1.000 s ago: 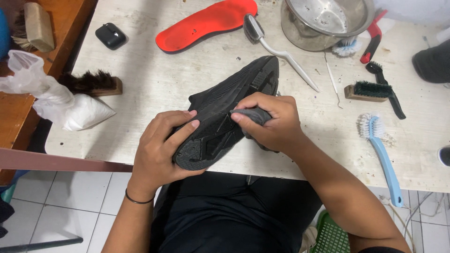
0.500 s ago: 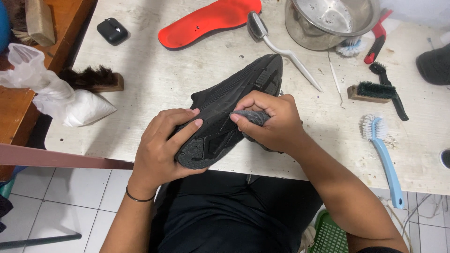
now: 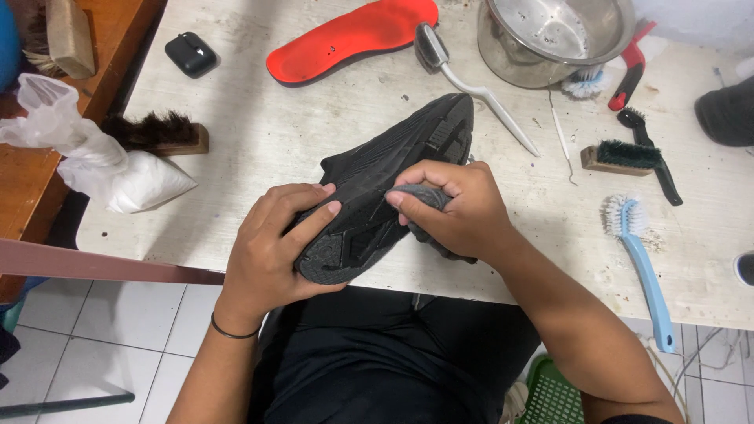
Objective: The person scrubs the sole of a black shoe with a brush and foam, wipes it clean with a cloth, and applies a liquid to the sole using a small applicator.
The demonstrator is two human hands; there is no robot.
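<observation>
A black shoe point(image 3: 408, 161) lies tilted on its side at the near edge of the white worktable point(image 3: 259, 149), its sole turned up toward me. My left hand point(image 3: 275, 243) grips the shoe's near end, fingers wrapped over the sole. My right hand point(image 3: 459, 208) is closed on a small grey cloth point(image 3: 416, 196) and presses it against the middle of the sole.
A red insole point(image 3: 349, 39), a steel bowl point(image 3: 550, 35), a white-handled brush point(image 3: 471, 82), a wooden brush with dark bristles point(image 3: 620, 157), a blue-handled brush point(image 3: 640, 263), a dark-bristled brush point(image 3: 153, 133), a white plastic bag point(image 3: 118, 169) and a small black case point(image 3: 190, 53) lie around.
The view has shifted slightly. My right hand with the cloth has moved a little along the sole; my left hand keeps its hold on the shoe.
</observation>
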